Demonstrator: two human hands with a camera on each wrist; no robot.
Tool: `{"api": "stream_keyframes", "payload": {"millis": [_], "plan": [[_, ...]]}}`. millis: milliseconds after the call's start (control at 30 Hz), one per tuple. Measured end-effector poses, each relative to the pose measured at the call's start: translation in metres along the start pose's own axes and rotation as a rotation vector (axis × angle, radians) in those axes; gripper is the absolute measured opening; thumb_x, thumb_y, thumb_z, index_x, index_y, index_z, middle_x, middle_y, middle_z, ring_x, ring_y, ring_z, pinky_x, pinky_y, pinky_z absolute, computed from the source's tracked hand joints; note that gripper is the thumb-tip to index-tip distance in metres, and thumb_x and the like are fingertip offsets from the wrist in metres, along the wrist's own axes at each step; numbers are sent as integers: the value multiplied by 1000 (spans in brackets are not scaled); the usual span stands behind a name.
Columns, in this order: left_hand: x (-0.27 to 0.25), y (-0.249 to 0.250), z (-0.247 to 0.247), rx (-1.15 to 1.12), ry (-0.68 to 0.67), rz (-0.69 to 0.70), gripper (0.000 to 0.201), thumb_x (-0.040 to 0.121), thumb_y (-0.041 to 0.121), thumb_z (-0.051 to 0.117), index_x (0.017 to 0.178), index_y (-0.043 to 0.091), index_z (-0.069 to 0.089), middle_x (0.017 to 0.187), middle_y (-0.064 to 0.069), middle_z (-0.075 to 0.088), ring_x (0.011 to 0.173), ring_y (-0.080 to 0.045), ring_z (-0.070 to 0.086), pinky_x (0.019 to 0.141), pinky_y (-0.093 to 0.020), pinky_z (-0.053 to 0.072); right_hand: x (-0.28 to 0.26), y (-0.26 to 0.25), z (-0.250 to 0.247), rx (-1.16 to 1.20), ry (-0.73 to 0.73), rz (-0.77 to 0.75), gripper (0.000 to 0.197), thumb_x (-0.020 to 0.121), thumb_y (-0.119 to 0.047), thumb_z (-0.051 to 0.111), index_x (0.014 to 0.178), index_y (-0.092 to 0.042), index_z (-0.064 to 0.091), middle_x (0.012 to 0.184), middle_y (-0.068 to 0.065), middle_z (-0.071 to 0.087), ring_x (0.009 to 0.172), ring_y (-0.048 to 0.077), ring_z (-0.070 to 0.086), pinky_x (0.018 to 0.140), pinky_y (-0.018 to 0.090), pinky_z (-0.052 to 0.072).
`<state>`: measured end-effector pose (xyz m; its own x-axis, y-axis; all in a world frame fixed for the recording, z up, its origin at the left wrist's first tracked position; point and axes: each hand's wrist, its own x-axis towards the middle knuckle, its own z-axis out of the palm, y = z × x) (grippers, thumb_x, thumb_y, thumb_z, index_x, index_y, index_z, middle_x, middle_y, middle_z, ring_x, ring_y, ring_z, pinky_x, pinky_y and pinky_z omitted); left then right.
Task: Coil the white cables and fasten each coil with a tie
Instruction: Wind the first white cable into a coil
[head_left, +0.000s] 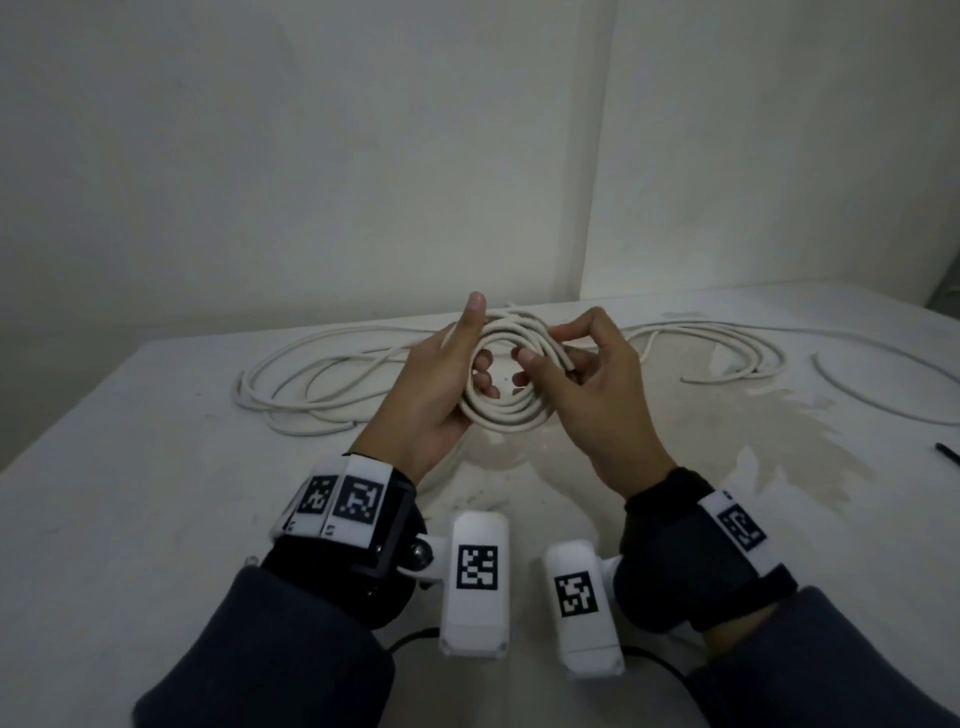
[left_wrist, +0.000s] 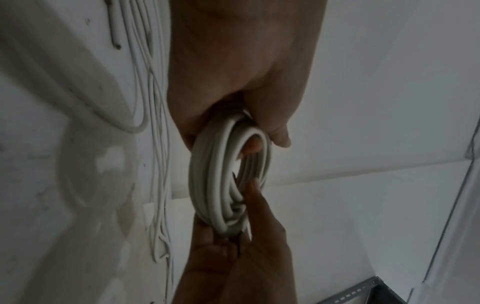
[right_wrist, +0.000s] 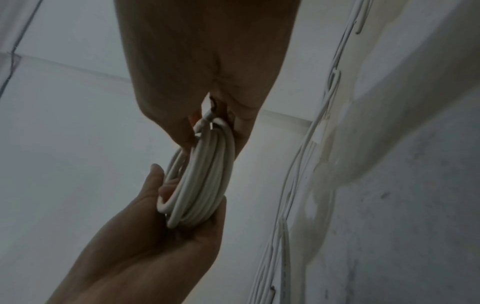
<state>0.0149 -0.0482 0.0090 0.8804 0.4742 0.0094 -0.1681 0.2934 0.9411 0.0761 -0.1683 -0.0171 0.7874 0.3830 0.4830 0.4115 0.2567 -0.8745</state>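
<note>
A small round coil of white cable (head_left: 506, 410) (left_wrist: 215, 185) (right_wrist: 202, 181) hangs between both hands above the table. My left hand (head_left: 441, 384) (left_wrist: 241, 78) grips the coil's left side, fingers curled through its middle and thumb up along the outside. My right hand (head_left: 582, 384) (right_wrist: 207, 67) pinches the right side, where the cut cable end (head_left: 570, 364) sticks out. No tie shows on the coil.
Loose white cable (head_left: 311, 384) lies in loops on the white table (head_left: 130, 493) at the left, and more cable (head_left: 727, 353) spreads at the right. A thin black strip (head_left: 948, 453) lies near the right edge. White walls stand close behind.
</note>
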Motion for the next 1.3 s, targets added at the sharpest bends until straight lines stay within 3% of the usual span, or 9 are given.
{"api": "stream_keyframes", "payload": {"millis": [233,333,533,700,867,1000,1133,1233,1300], "plan": [[-4,11,-17,133,-286,-100,40,80,34,64,104,1,66,79,-11,67,67,-17,64,59,-27,56,4,-3,-15,-89,-197,-34,16,88,-4,66,86,-8,50,71,20,68,57,20,64,55,30,51],[-6,11,-17,313,-301,24,33,82,18,68,112,9,60,69,-4,65,55,-12,61,51,-23,51,3,-6,-15,-55,-269,-30,14,87,-3,66,86,-5,52,67,13,67,57,19,62,55,29,49],[-1,2,-17,553,-288,224,24,93,21,60,102,-1,64,66,-2,55,55,-10,50,59,-29,45,5,-2,-15,0,-141,-50,13,78,-4,75,88,-8,67,84,16,73,68,25,70,61,30,54],[1,-2,-14,630,-215,326,27,96,23,55,96,-2,66,69,-4,63,52,-7,56,52,-16,43,7,4,-12,-49,-7,-48,26,72,-6,82,95,-11,74,101,15,66,78,24,71,66,33,59],[4,-10,-15,572,-173,283,32,97,23,52,101,-6,66,70,-4,63,51,-6,55,52,-16,43,9,7,-18,-182,-11,-23,26,69,-11,84,90,-16,71,88,5,65,80,24,70,66,29,56],[5,-11,-20,477,-299,138,29,98,17,50,112,-4,64,89,-13,69,71,-12,63,64,-20,50,10,10,-19,-291,12,-98,20,68,-11,85,73,-10,66,75,9,67,71,25,69,60,27,56],[2,-10,-28,524,-317,91,31,83,3,69,114,7,67,93,-12,72,78,-15,67,68,-25,52,10,13,-20,-249,-24,-57,22,65,-8,86,64,-16,66,74,13,70,68,30,71,64,45,60],[1,-13,-25,574,-228,132,43,83,2,69,124,13,61,86,-14,73,69,-15,69,56,-19,49,11,13,-23,-220,-45,5,25,63,-4,86,60,-18,65,72,17,70,70,35,71,67,51,58],[0,-13,-22,690,-250,174,25,88,11,66,113,13,67,79,-9,72,66,-11,68,49,-14,43,11,13,-25,-209,-50,30,25,60,-6,87,56,-20,66,70,16,71,72,36,70,71,54,56]]}}
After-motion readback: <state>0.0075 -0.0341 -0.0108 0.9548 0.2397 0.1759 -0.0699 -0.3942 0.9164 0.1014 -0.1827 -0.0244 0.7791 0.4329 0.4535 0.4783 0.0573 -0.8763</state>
